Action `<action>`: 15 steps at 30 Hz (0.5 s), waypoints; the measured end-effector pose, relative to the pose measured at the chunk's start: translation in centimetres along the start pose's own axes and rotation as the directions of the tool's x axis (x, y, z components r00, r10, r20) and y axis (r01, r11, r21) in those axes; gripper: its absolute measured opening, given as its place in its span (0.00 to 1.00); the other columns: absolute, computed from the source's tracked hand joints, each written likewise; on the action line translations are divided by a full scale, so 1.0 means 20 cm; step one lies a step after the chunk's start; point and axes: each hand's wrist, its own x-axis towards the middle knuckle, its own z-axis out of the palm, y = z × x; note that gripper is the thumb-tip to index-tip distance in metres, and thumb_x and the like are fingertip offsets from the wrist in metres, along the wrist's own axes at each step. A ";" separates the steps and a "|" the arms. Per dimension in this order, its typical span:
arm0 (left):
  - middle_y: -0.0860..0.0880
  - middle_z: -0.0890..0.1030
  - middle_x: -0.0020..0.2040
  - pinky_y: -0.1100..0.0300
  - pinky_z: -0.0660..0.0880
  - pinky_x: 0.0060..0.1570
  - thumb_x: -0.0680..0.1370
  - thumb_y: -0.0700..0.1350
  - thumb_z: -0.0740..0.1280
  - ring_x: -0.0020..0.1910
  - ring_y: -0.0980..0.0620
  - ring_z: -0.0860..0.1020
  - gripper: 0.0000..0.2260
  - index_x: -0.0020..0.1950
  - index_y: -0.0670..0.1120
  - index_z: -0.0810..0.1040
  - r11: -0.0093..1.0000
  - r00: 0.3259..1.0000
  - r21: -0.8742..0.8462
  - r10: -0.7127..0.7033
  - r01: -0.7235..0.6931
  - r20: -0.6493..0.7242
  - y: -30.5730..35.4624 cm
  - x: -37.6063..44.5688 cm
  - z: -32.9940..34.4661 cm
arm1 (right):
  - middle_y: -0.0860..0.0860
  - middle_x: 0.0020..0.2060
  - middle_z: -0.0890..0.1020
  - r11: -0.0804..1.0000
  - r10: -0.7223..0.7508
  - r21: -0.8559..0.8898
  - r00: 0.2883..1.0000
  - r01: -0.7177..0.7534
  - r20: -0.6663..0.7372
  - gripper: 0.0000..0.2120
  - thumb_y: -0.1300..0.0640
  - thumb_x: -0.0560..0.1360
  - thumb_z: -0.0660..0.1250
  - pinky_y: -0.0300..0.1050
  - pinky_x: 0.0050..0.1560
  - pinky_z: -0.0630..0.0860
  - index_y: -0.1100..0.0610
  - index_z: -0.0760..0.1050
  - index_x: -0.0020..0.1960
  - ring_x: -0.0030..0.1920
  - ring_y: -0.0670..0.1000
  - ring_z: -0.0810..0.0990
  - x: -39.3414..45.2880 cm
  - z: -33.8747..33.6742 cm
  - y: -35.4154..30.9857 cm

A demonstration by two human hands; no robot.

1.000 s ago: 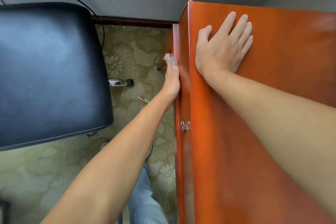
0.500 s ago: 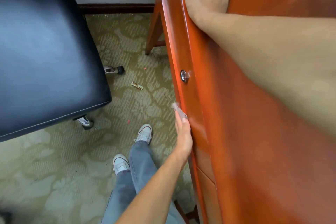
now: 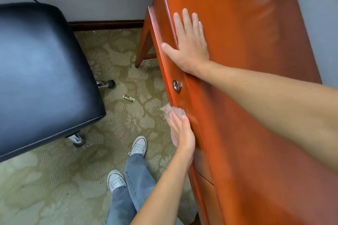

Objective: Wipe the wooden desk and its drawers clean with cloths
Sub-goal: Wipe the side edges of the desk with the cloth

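Observation:
The orange-brown wooden desk [image 3: 256, 78] fills the right side, seen from above. Its drawer front [image 3: 182, 102] faces left and carries a round metal knob [image 3: 176, 85]. My right hand [image 3: 190, 45] lies flat on the desk top near the front edge, fingers straight and spread. My left hand [image 3: 182, 133] presses a small pale cloth [image 3: 173, 112] against the drawer front below the knob, fingers straight. The cloth is blurred and mostly covered by the hand. A second drawer front [image 3: 206, 193] shows lower down.
A black padded office chair [image 3: 42, 78] on castors stands to the left. Patterned green carpet [image 3: 54, 188] holds a small wrapper [image 3: 129, 98] and crumbs. My legs and white sneakers [image 3: 128, 166] stand beside the desk. A grey wall with dark skirting runs behind.
My left hand with the cloth slid along the drawer front from beyond the knob to the near side of it. My right hand stayed flat on the top. The camera view shifted.

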 end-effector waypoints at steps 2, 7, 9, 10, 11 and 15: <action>0.66 0.40 0.77 0.61 0.35 0.77 0.89 0.52 0.48 0.76 0.66 0.41 0.23 0.83 0.58 0.45 0.997 0.997 0.012 0.077 -0.077 -0.030 0.07 -0.04 0.04 | 0.56 0.83 0.50 0.999 0.017 0.049 0.999 -0.016 -0.031 0.40 0.36 0.78 0.55 0.57 0.82 0.44 0.53 0.51 0.84 0.82 0.61 0.45 0.01 0.00 0.01; 0.67 0.36 0.78 0.69 0.34 0.75 0.89 0.50 0.47 0.75 0.74 0.34 0.20 0.76 0.63 0.39 0.999 0.999 -0.021 0.050 -0.049 0.022 -0.17 -0.44 0.06 | 0.55 0.83 0.52 0.997 0.034 0.067 0.999 -0.031 -0.043 0.38 0.38 0.78 0.55 0.56 0.82 0.44 0.52 0.53 0.83 0.82 0.60 0.46 0.01 -0.01 -0.02; 0.73 0.31 0.74 0.72 0.34 0.73 0.88 0.50 0.46 0.70 0.80 0.32 0.20 0.72 0.67 0.37 1.000 0.998 0.016 0.021 -0.022 0.067 -0.26 -0.61 0.06 | 0.54 0.83 0.52 0.997 0.042 0.065 0.998 -0.039 -0.043 0.38 0.38 0.78 0.54 0.56 0.82 0.44 0.52 0.52 0.83 0.82 0.60 0.46 0.00 -0.01 -0.02; 0.77 0.30 0.71 0.71 0.33 0.74 0.88 0.50 0.46 0.69 0.81 0.32 0.20 0.71 0.68 0.37 1.000 0.997 0.020 0.009 -0.010 0.076 -0.31 -0.67 0.07 | 0.54 0.83 0.52 0.997 0.048 0.055 0.998 -0.045 -0.046 0.37 0.38 0.78 0.54 0.56 0.82 0.45 0.52 0.52 0.83 0.82 0.60 0.47 0.00 -0.01 -0.03; 0.79 0.30 0.69 0.68 0.34 0.75 0.88 0.51 0.47 0.71 0.79 0.32 0.20 0.70 0.69 0.37 1.000 0.997 0.009 -0.028 0.027 0.076 -0.34 -0.71 0.08 | 0.54 0.83 0.52 0.998 0.053 0.043 0.997 -0.050 -0.050 0.37 0.38 0.78 0.53 0.56 0.82 0.45 0.52 0.52 0.83 0.82 0.59 0.47 0.00 -0.01 -0.03; 0.76 0.35 0.72 0.66 0.40 0.77 0.81 0.70 0.50 0.72 0.81 0.40 0.28 0.76 0.66 0.41 0.983 0.991 -0.138 -0.117 0.125 0.059 -0.31 -0.64 0.07 | 0.54 0.83 0.51 0.998 0.053 0.023 0.998 -0.052 -0.043 0.38 0.38 0.78 0.52 0.57 0.82 0.45 0.52 0.50 0.84 0.82 0.60 0.46 0.00 -0.01 -0.04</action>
